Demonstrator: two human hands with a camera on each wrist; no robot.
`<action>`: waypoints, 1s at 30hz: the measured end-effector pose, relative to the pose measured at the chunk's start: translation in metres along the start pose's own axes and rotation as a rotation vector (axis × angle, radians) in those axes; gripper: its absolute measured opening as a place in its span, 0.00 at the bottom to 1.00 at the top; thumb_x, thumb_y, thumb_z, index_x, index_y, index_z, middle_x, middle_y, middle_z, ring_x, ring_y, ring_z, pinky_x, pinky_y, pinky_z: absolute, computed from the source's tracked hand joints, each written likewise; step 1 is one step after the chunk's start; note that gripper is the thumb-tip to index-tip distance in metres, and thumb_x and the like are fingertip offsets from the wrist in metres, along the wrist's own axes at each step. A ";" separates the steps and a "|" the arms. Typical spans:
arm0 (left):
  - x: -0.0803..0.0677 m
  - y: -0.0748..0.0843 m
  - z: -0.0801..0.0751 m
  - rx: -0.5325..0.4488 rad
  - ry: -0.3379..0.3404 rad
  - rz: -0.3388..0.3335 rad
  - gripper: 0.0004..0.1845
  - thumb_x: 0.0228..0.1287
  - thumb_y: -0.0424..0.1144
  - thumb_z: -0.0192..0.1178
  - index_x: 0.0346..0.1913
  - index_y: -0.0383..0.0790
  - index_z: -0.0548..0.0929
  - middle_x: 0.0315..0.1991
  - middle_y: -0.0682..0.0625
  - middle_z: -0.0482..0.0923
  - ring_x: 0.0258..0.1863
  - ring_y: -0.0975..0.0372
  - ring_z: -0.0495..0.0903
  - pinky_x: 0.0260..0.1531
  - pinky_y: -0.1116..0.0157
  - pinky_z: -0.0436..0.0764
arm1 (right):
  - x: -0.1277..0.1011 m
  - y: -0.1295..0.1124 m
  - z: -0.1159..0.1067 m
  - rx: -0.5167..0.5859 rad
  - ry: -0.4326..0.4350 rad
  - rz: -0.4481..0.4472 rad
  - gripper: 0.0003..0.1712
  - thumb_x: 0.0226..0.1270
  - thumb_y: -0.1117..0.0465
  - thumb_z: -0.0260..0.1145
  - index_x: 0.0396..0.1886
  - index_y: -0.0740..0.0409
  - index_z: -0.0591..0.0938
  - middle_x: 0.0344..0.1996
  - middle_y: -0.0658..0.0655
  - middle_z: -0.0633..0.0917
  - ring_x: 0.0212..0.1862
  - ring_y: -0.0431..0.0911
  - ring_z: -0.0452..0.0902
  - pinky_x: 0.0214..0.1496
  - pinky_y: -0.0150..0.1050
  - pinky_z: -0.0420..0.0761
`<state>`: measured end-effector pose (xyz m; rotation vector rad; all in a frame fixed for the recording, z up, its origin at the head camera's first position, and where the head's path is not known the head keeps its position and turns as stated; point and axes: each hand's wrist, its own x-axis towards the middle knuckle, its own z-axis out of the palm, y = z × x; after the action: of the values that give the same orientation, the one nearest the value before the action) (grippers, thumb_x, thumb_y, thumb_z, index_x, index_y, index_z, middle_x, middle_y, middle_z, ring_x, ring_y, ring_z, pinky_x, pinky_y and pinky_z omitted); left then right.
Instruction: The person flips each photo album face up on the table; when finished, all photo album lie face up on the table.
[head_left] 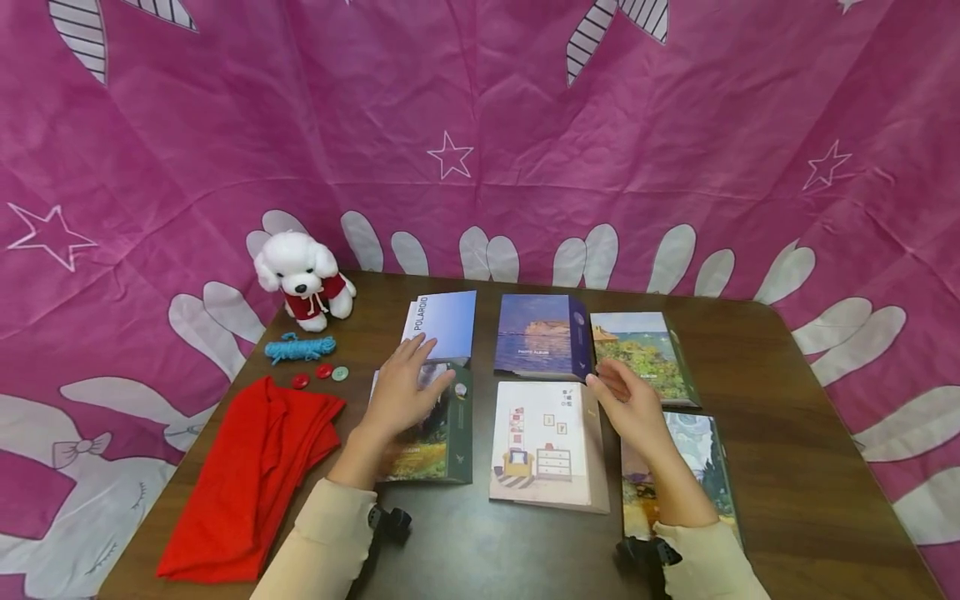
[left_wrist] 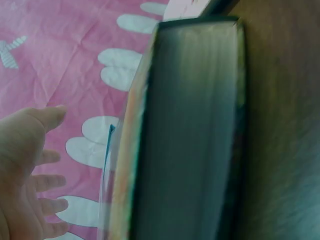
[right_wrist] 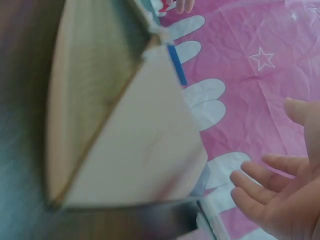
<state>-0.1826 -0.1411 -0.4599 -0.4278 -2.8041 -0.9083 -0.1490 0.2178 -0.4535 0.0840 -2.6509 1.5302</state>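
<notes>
Green-spined album (head_left: 459,433) below the left hand (head_left: 397,392), white album (head_left: 543,450) beside the right hand (head_left: 633,408)

Both hands are held over a brown surface (head_left: 795,467), where six albums lie in two rows of three. The left fingers (left_wrist: 50,181) are nearly straight and slightly apart, with the thumb spread away from them, and they grip nothing. Seen from the head, the green-spined album lies partly covered under this hand, at the front left, and the fingertips overlap the lower part of the sky-blue album (head_left: 450,321) behind it. Whether any tip touches a cover is hard to tell from above.

The right fingers (right_wrist: 255,175) are gently bent, with the thumb well apart, and they pinch nothing. They are near the far right corner of the white album, with the purple-spined album (head_left: 543,333) and the garden-scene album (head_left: 637,354) just beyond. At the front right, another painted album (head_left: 701,454) lies partly under the right wrist.

On the left side stands a white toy dog (head_left: 300,279) in a red top. In front of it lie a hank of blue yarn (head_left: 300,347), two red buttons (head_left: 323,371) and a pale green button (head_left: 340,373). A folded red cloth (head_left: 255,475) lies nearest the left sleeve (head_left: 322,542). Pink fabric (head_left: 525,108) hangs behind everything.
</notes>
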 end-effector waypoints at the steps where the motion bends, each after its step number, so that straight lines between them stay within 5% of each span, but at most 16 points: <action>1: 0.002 -0.002 -0.001 0.000 -0.006 -0.004 0.36 0.70 0.55 0.61 0.73 0.36 0.71 0.75 0.37 0.63 0.74 0.39 0.59 0.68 0.33 0.58 | 0.003 -0.002 0.001 0.024 -0.002 0.021 0.36 0.77 0.47 0.61 0.73 0.65 0.68 0.65 0.68 0.76 0.66 0.61 0.73 0.69 0.54 0.71; 11: 0.025 -0.019 -0.007 0.056 -0.025 -0.011 0.38 0.70 0.56 0.59 0.74 0.35 0.69 0.75 0.35 0.62 0.74 0.38 0.59 0.69 0.34 0.58 | 0.038 -0.027 0.012 0.150 -0.047 0.110 0.36 0.77 0.43 0.60 0.74 0.57 0.69 0.69 0.63 0.73 0.72 0.58 0.66 0.72 0.55 0.67; 20: 0.041 -0.029 -0.003 0.049 -0.041 -0.063 0.38 0.71 0.58 0.57 0.75 0.36 0.67 0.77 0.35 0.57 0.76 0.39 0.56 0.69 0.35 0.58 | 0.068 -0.043 0.051 0.304 -0.031 0.099 0.37 0.77 0.42 0.59 0.78 0.52 0.63 0.68 0.60 0.75 0.72 0.56 0.66 0.73 0.52 0.66; 30: 0.064 -0.030 -0.005 -0.151 -0.075 -0.141 0.37 0.74 0.55 0.56 0.76 0.35 0.64 0.77 0.34 0.56 0.77 0.43 0.55 0.73 0.43 0.57 | 0.100 -0.046 0.104 0.368 -0.022 0.188 0.35 0.76 0.47 0.62 0.74 0.60 0.68 0.65 0.63 0.78 0.63 0.57 0.76 0.63 0.51 0.76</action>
<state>-0.2521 -0.1538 -0.4570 -0.2925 -2.8744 -1.1629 -0.2485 0.1045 -0.4563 -0.1316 -2.4172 2.0713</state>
